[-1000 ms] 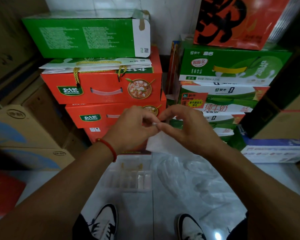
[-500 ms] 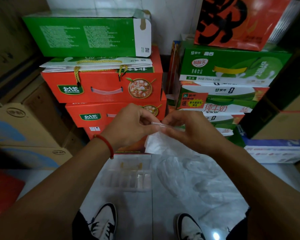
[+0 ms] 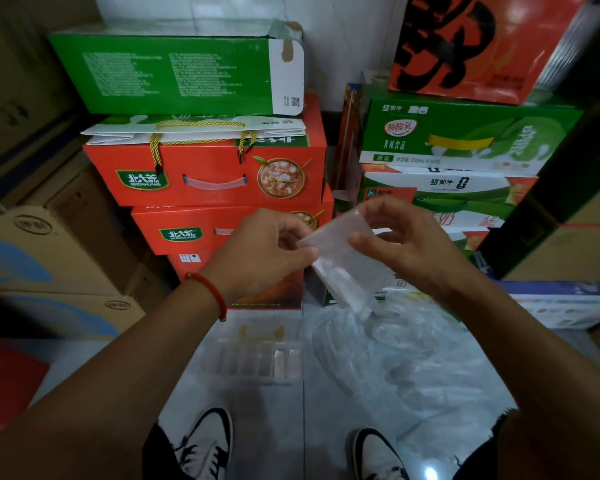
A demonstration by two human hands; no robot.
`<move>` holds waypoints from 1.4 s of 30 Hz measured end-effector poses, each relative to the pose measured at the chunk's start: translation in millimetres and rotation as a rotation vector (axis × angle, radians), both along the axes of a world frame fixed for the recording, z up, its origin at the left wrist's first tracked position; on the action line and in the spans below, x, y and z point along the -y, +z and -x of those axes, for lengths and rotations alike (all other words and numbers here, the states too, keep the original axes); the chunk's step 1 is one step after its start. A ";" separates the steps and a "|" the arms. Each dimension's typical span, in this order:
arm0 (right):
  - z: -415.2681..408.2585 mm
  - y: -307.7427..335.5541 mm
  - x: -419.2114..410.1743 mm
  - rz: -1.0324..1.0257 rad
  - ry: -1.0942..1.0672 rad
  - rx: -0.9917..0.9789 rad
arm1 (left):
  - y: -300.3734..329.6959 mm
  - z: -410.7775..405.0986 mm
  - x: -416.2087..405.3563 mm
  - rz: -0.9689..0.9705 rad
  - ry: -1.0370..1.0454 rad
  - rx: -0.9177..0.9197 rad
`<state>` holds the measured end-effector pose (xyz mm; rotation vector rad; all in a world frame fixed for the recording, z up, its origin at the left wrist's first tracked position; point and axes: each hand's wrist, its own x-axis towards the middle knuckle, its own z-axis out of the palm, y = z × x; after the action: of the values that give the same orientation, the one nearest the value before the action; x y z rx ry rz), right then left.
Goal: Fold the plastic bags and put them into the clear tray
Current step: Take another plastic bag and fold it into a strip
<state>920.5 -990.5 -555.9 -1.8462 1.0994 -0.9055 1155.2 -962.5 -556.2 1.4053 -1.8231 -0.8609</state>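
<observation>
From my head camera, I hold a folded plastic bag [image 3: 343, 268] up in front of me with both hands. My left hand [image 3: 260, 252] pinches its left edge between thumb and curled fingers; my right hand [image 3: 404, 242] grips its upper right part, thumb on the front and fingers curled behind. A red cord bracelet [image 3: 211, 292] sits on my left wrist.

Below on the tiled floor [image 3: 291, 427] lies the clear tray [image 3: 253, 358], with a few folded pieces standing in it. Just right of it is a loose pile of plastic bags [image 3: 413, 362]. My two sneakers [image 3: 205, 445] show at the bottom edge.

Ahead, red boxes [image 3: 205, 178] carry a green "BEIDAHUANG" badge and a picture of a bowl. A green carton [image 3: 167, 71] lies on top, its print too fine to read. To the right, green and white milk cartons [image 3: 458, 140] read "250mL X"; the rest is Chinese lettering.
</observation>
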 end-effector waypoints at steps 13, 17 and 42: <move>-6.4 2.4 1.0 0.050 -0.069 0.201 | 3.0 1.9 -0.6 0.127 0.066 -0.221; -5.7 5.6 -1.5 0.043 -0.094 0.245 | 4.6 1.4 0.4 0.153 0.079 -0.220; -15.3 0.1 -6.6 -0.307 -0.140 0.320 | -1.7 26.9 -7.2 -0.291 0.075 -0.393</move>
<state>935.8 -983.8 -555.8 -1.3364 1.1044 -1.0091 1128.3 -955.2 -557.9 1.3495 -1.3811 -1.3006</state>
